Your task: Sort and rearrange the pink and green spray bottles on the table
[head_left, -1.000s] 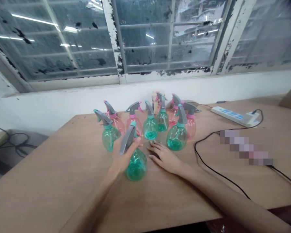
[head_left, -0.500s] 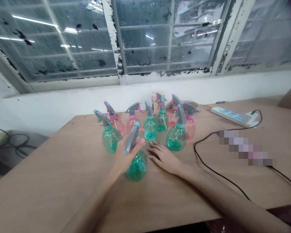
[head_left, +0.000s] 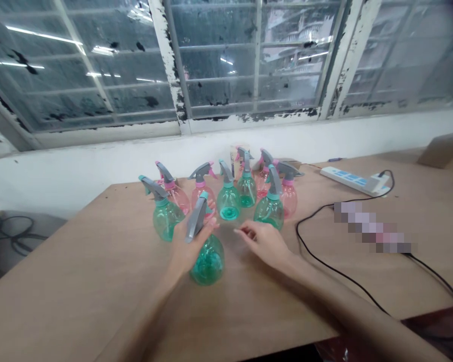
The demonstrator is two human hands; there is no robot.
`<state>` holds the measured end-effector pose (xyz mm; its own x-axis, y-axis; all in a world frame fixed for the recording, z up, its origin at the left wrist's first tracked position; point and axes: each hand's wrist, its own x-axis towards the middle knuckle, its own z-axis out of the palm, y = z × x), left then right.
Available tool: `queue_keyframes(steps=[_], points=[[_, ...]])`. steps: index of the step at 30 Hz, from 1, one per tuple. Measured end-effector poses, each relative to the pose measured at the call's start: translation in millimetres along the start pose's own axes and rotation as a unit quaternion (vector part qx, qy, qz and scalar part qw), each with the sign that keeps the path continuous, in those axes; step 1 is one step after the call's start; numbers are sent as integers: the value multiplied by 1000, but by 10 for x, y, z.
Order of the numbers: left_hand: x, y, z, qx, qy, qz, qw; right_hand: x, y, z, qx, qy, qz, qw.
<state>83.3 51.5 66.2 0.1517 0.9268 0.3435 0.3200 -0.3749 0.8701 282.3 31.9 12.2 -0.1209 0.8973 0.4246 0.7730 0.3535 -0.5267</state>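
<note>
My left hand (head_left: 189, 246) is wrapped round the neck of a green spray bottle (head_left: 207, 264) with a grey and teal trigger head. The bottle stands tilted slightly, low over or on the table. My right hand (head_left: 266, 244) hovers to its right, fingers curled in and thumb close to the index finger; whether anything is between them is hidden. Close behind it stands another green spray bottle (head_left: 270, 211). Farther back are a green bottle with some liquid (head_left: 229, 203) and a green bottle on the left (head_left: 166, 218).
Pink spray bottles (head_left: 203, 193) stand among the green ones near the wall. To the right lie a white power strip (head_left: 353, 181), a black cable (head_left: 300, 236) and a blurred-out object (head_left: 372, 229). A cardboard piece (head_left: 441, 150) stands at the far right of the brown table (head_left: 98, 261).
My right hand has lifted off the table, and its fingers, flat before, are now curled in. My left hand keeps its hold on the green bottle. The view has shifted slightly.
</note>
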Motion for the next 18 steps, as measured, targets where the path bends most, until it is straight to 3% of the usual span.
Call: queue_keyframes(steps=[2, 4, 6, 12, 18], points=[[-8, -20, -6, 20, 14, -1, 1000, -29, -5, -201, -17, 121, 28, 992], [-16, -36, -11, 42, 29, -4, 999, -56, 61, -377, -47, 241, 78, 966], [-24, -37, -11, 60, 35, -5, 998, -61, 185, -483, -52, 294, 121, 947], [-24, 37, 17, 36, 21, -12, 999, 41, 519, -349, 37, 189, 138, 972], [-69, -67, -11, 61, -5, -18, 998, 74, 485, -145, 66, 149, 155, 974]])
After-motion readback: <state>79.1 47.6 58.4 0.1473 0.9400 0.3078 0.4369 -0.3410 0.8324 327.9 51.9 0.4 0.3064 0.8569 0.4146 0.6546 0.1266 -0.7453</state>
